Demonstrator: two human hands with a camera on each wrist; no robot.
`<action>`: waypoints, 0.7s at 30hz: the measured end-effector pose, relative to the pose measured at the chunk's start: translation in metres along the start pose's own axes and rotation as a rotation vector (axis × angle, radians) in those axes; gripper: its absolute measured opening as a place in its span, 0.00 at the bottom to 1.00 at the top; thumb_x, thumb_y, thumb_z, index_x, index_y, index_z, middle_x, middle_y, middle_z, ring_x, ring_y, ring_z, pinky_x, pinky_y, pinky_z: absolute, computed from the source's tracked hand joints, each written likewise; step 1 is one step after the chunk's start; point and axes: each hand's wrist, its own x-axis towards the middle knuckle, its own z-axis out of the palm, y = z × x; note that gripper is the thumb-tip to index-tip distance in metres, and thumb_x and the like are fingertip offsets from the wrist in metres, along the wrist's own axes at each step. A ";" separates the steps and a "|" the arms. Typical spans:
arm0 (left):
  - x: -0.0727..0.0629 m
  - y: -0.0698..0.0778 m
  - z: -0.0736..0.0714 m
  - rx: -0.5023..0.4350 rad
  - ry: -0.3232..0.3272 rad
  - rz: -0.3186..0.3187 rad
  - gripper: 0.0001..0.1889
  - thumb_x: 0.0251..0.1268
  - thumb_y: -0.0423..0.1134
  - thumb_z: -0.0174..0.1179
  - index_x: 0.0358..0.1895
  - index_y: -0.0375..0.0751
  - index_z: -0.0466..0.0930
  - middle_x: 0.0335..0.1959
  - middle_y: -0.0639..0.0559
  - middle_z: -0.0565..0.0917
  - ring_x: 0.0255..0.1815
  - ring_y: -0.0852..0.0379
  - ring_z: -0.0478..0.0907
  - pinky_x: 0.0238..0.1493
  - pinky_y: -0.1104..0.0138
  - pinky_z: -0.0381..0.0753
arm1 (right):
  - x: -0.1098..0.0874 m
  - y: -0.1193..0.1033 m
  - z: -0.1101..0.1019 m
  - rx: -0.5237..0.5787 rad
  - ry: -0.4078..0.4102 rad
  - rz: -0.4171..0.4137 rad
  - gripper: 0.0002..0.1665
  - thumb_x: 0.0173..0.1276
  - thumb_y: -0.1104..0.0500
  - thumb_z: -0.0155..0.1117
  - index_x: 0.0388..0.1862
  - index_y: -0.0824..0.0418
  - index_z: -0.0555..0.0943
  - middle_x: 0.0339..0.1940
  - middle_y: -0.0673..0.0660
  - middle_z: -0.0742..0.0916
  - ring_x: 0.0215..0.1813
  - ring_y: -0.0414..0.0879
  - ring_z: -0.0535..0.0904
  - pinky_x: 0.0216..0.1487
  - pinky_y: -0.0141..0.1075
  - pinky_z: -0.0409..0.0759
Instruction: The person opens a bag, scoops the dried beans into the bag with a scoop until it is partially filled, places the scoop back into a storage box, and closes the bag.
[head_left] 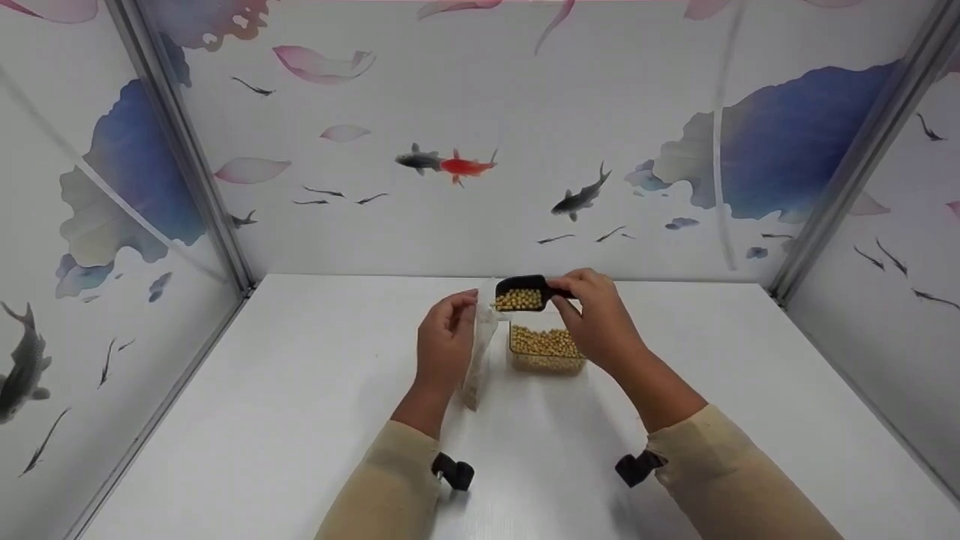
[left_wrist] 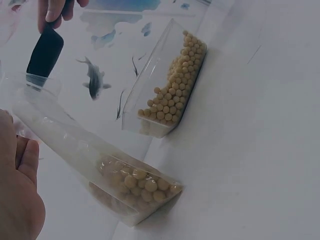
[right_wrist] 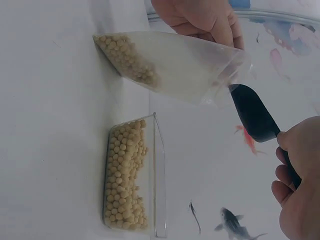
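My left hand point(head_left: 446, 341) pinches the upper edge of a clear plastic bag point(left_wrist: 75, 140), which stands on the table with round tan beans point(left_wrist: 145, 185) in its bottom. With thumb and fingers, my right hand point(head_left: 604, 319) grips the handle of a black scoop point(head_left: 519, 293). The scoop is loaded with beans, and its front edge is at the bag's open mouth, as the right wrist view also shows. Below the scoop, a clear rectangular container point(right_wrist: 159, 200) holds many more of the same beans point(right_wrist: 122, 175).
A white table point(head_left: 315, 420) lies under everything. White panels printed with fish and petals point(head_left: 465, 217) enclose it at the back and both sides, with metal posts point(head_left: 180, 142) at the corners. Black camera mounts point(head_left: 454, 472) sit at the sleeves.
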 end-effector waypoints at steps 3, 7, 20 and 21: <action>0.000 0.001 0.000 0.000 0.001 0.007 0.09 0.85 0.43 0.57 0.57 0.49 0.84 0.63 0.62 0.86 0.67 0.63 0.82 0.68 0.65 0.85 | 0.003 -0.005 -0.001 -0.038 0.019 -0.047 0.17 0.81 0.59 0.65 0.65 0.59 0.86 0.59 0.58 0.86 0.64 0.57 0.78 0.65 0.53 0.82; 0.000 0.003 0.001 -0.007 0.002 0.007 0.09 0.85 0.42 0.57 0.58 0.49 0.84 0.63 0.61 0.86 0.67 0.62 0.82 0.68 0.64 0.85 | 0.004 -0.009 -0.003 -0.058 0.030 -0.069 0.17 0.81 0.60 0.65 0.64 0.59 0.86 0.59 0.58 0.86 0.63 0.57 0.79 0.64 0.52 0.83; 0.000 0.000 0.000 -0.006 0.002 0.032 0.09 0.85 0.42 0.57 0.57 0.48 0.84 0.63 0.58 0.87 0.68 0.60 0.83 0.68 0.64 0.85 | 0.005 -0.011 -0.007 -0.077 0.049 -0.119 0.15 0.81 0.61 0.65 0.62 0.60 0.87 0.56 0.59 0.87 0.60 0.57 0.80 0.60 0.50 0.83; 0.000 0.000 -0.001 -0.002 0.003 0.031 0.09 0.85 0.42 0.57 0.57 0.48 0.84 0.63 0.58 0.87 0.68 0.60 0.83 0.68 0.64 0.85 | 0.005 -0.010 -0.008 -0.076 0.048 -0.117 0.15 0.81 0.61 0.65 0.62 0.60 0.87 0.56 0.59 0.87 0.60 0.58 0.80 0.60 0.50 0.83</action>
